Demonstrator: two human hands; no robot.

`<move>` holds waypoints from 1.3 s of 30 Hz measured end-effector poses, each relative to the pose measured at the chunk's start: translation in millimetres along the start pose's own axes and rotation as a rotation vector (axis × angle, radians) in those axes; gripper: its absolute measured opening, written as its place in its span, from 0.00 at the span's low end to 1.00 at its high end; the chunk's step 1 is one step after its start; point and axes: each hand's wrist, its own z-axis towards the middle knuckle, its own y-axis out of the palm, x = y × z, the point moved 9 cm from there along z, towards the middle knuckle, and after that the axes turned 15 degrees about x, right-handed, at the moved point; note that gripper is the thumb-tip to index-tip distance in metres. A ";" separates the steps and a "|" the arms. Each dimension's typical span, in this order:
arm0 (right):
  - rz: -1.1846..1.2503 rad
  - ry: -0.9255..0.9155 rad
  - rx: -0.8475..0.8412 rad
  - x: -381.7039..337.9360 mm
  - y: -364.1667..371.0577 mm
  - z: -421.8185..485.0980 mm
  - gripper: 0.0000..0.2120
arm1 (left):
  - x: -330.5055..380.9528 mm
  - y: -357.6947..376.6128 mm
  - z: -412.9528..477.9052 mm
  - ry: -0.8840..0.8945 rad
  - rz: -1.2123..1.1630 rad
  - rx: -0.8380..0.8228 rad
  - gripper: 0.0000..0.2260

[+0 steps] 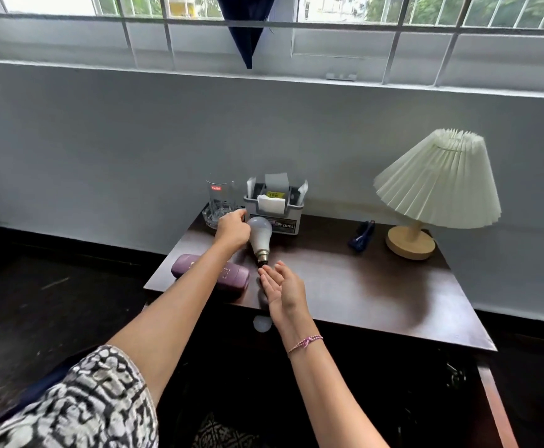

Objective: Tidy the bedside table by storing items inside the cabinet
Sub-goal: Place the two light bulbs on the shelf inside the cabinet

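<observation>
**A bulb between two hands**

The white light bulb with the silver metal end is at the back left of the dark brown wooden table. Its round head points away, toward the wall. Its metal end points back at the person. So its long line runs from far to near.

The left hand is on the left side of the bulb's round head. Its fingers are curled there, and I think it holds the bulb, but the fingers on the far side are hidden. The right hand is spread flat, palm up, and holds nothing. Its fingertips are just beside the metal end. I cannot tell if they touch it.

This is what the next move turns on. The left hand has the far end and the right hand waits at the near end. So I think the bulb can come straight back into the waiting palm. A bulb is round and can break, so a soft hold looks wise.

The cabinet is under the table top, close to the person, and has a round white knob. The bulb has to go back and down to get there.

A long purple case lies under the left arm. A clear drinking glass and a grey plastic box full of papers stand behind the bulb. A lamp with a cream folded shade is far to the right. All of them are on top, so I think there is much left to tidy.
</observation>
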 end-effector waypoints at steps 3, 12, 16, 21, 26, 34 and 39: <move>0.002 -0.002 0.013 1.1 0.0 4.0 0.17 | -3.3 7.4 5.4 0.004 0.051 -0.015 0.25; 0.028 0.004 0.012 1.4 0.1 8.5 0.15 | -14.3 15.7 10.1 -0.042 -0.006 -0.026 0.23; 0.042 -0.004 0.010 0.0 -2.7 7.1 0.15 | -16.7 10.2 8.1 -0.086 -0.054 0.011 0.21; 0.026 -0.043 0.028 -8.5 -18.3 2.0 0.13 | -7.5 1.7 -2.1 -0.044 -0.062 0.028 0.17; -0.031 -0.136 0.043 -23.3 -38.2 -10.7 0.14 | 7.3 -1.4 -22.5 0.009 -0.064 0.008 0.15; -0.143 -0.365 0.074 -68.3 -84.4 -40.7 0.12 | 24.3 -14.5 -74.4 0.204 -0.019 0.031 0.08; -0.220 -0.495 0.104 -87.3 -109.4 -58.2 0.10 | 26.5 -18.7 -112.3 0.192 -0.104 0.012 0.07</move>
